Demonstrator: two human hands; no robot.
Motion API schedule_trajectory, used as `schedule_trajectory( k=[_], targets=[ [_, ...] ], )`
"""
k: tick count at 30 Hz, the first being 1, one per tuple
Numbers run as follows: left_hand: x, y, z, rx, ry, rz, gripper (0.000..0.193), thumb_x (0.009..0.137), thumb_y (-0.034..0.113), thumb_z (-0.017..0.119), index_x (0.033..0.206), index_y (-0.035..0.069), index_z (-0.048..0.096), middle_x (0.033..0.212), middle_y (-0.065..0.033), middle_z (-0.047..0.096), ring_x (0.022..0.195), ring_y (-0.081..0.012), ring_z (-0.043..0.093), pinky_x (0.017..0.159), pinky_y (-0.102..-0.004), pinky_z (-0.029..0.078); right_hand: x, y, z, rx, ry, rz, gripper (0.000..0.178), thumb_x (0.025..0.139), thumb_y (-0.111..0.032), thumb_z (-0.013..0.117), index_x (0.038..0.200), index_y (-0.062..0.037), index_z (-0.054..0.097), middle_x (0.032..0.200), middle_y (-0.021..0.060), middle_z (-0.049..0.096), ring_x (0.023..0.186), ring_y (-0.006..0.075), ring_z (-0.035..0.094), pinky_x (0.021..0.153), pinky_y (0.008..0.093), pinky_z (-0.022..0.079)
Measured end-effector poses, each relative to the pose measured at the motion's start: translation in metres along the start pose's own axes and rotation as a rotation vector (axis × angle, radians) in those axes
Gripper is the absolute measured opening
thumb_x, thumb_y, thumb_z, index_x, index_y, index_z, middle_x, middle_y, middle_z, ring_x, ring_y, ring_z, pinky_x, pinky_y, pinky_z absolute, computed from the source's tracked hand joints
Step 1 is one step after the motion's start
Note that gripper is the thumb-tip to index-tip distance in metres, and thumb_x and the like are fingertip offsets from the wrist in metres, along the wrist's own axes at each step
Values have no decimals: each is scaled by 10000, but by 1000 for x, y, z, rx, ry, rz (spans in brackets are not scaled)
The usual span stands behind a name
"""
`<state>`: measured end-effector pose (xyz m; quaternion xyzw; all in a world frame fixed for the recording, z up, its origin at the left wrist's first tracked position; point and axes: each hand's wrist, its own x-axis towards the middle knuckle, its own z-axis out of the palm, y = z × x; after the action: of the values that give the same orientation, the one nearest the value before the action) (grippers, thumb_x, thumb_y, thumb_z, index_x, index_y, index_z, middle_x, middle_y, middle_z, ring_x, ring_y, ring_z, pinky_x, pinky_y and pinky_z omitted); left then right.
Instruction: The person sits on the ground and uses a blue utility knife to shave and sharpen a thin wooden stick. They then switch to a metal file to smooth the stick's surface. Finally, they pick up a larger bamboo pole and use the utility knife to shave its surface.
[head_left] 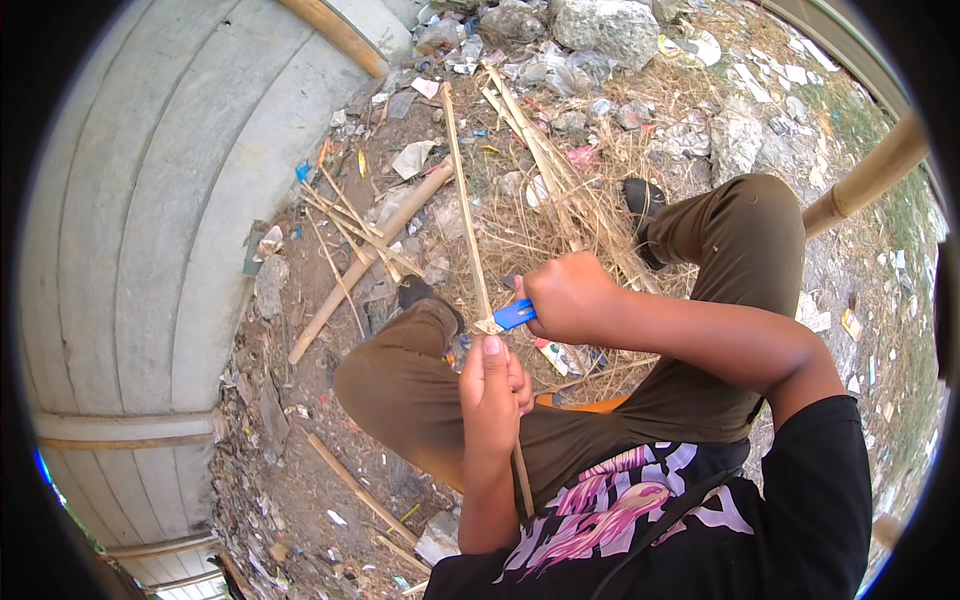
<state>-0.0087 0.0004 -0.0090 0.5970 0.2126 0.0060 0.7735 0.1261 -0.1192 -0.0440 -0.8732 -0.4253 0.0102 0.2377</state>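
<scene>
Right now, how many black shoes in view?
2. One black shoe just left of the long pale wooden strip; the other black shoe farther right, at the end of the brown right trouser leg. Trousers partly cover both.

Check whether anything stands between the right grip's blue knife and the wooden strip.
Nothing visible does: the right grip holds the blue knife, its front end at the wooden strip, just beyond the left grip.

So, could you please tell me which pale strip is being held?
The long strip in the left grip, the one meeting the blue tool; the other strips lie unheld.
</scene>
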Motion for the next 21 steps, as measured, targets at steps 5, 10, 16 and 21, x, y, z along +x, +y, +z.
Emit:
schedule_trajectory(
  k=[5, 10, 16, 21],
  targets=[
    [0, 1, 0, 23, -10, -11, 354, 1089, 379, 369, 871, 101, 389, 650, 19, 338, 459, -46, 287, 400, -233, 253, 9, 7, -2, -16, 30, -14, 166, 816, -248, 627, 746, -103, 668, 621, 101, 646, 541, 323, 642, 478, 440, 499],
    [-1, -6, 12, 39, 36, 7, 332, 1091, 354, 376, 851, 125, 379, 611, 34, 295, 432, -42, 243, 370, -231, 208, 39, 28, -11, -71, 96, 285, 159, 798, -233, 613, 774, -118, 719, 678, 124, 684, 607, 319, 689, 539, 443, 538],
    [-2, 1, 17, -8, 38, 6, 326, 1089, 350, 385, 870, 111, 411, 606, 35, 296, 428, -39, 235, 369, -228, 201, 28, 24, -27, -12, 215, 68, 355, 930, -294, 552, 691, -60, 673, 524, 137, 594, 472, 364, 611, 497, 467, 513],
    [1, 1, 7, -21, 60, 3, 327, 1089, 350, 383, 873, 106, 411, 603, 36, 292, 426, -40, 233, 367, -227, 202, 8, -6, -5, 26, 62, 80, 289, 879, -274, 584, 697, -70, 679, 545, 141, 605, 506, 357, 629, 524, 464, 528]
  ],
)
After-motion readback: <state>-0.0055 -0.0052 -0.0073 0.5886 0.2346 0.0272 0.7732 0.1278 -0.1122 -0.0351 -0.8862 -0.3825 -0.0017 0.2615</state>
